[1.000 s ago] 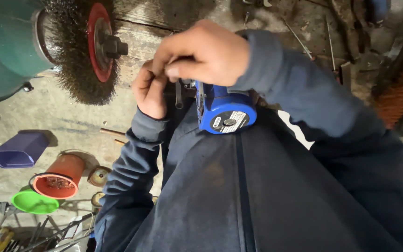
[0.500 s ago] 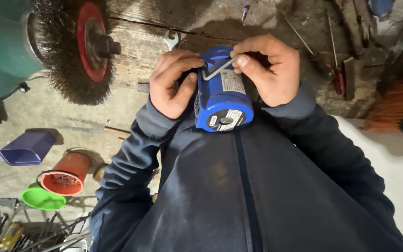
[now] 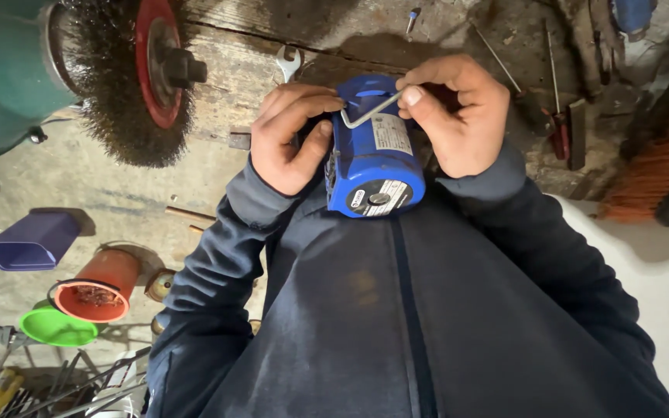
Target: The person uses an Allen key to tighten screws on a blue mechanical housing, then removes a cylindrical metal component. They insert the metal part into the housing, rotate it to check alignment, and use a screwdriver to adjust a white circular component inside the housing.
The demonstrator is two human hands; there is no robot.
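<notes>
A blue cylindrical motor housing [image 3: 373, 166] with a label on its side and on its round end rests against my dark blue jacket. My left hand [image 3: 288, 139] grips its left side, fingers curled over the top. My right hand [image 3: 454, 116] pinches the long arm of a thin L-shaped hex key [image 3: 369, 112] between thumb and forefinger. The key's short bent end points down at the housing near my left fingertips.
A wire brush wheel with a red hub [image 3: 137, 77] on a teal grinder [image 3: 5, 70] is at the upper left. A wrench [image 3: 288, 62] and screwdrivers [image 3: 559, 124] lie on the wooden bench. On the floor: purple bin [image 3: 29, 241], red pot [image 3: 98, 286], green bowl [image 3: 56, 329].
A second ago my right hand covered the left above the housing. It has since moved to the right side, and the hex key now shows across the top of the housing.
</notes>
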